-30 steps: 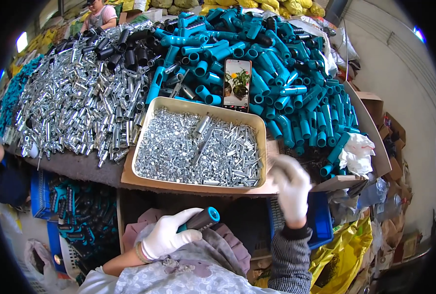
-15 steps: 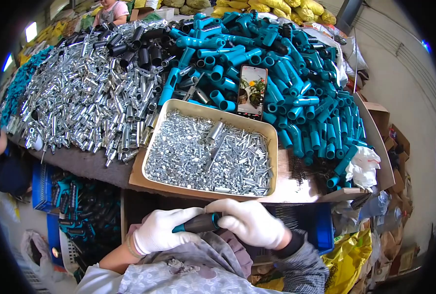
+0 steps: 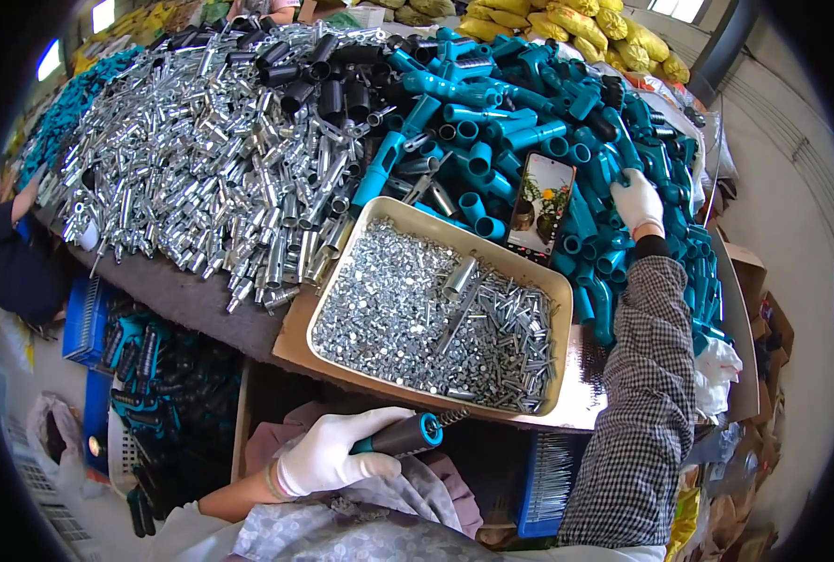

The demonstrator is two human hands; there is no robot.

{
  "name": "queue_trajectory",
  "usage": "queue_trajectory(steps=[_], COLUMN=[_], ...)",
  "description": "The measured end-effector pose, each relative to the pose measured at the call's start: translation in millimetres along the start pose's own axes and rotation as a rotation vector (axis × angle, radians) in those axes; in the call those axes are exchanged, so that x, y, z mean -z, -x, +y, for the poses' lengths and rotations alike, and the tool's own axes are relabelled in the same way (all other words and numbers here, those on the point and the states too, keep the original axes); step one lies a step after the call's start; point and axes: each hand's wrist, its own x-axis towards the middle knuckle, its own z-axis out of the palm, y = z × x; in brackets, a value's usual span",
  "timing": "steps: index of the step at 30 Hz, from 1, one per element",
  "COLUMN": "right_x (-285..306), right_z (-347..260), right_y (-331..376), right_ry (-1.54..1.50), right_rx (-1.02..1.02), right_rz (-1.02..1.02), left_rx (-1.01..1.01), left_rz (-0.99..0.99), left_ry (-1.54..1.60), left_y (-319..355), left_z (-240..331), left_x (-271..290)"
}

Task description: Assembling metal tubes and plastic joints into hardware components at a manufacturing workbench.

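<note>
In my left hand (image 3: 328, 454), white-gloved, is a black and teal tubular handle (image 3: 403, 436) held low in front of me. A thin coil spring (image 3: 454, 416) sticks out of its teal-rimmed end, pointing right. My right hand (image 3: 638, 200), also gloved, is stretched out to the heap of teal plastic tubes (image 3: 520, 122) on the far right. Its fingers look apart and touch the teal pieces; no piece shows lifted in them. Between the hands stands a cream tray (image 3: 440, 397) of small metal pins and bits, with a larger metal sleeve (image 3: 460, 278) on top.
Shiny metal tubes (image 3: 211, 159) are heaped on the left, black sleeves (image 3: 332, 94) behind them. A phone (image 3: 542, 206) leans beyond the tray. Below the table edge are a blue bin of springs (image 3: 548, 487) and finished-looking black-teal handles (image 3: 145, 365). Another person's arm (image 3: 19, 206) shows far left.
My right hand has left the handle and reached forward and right into the teal heap. A spring now shows at the handle's end. The whole view has shifted somewhat.
</note>
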Motion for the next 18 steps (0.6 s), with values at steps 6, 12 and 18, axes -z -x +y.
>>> queue_trajectory(steps=[6, 12, 18], right_x=[49, 57, 49], right_z=[-31, -118, -135], right_y=[89, 310, 355], right_ry=[-0.833, -1.304, -1.528], right_rx=[0.109, -0.199, -0.278], right_rz=[0.449, 0.244, 0.282], left_rx=[-0.038, 0.020, 0.084], left_rz=[0.054, -0.007, -0.041], left_ry=[-0.046, -0.022, -0.103], left_y=[1, 0, 14], left_z=[-1, 2, 11], left_x=[2, -15, -19])
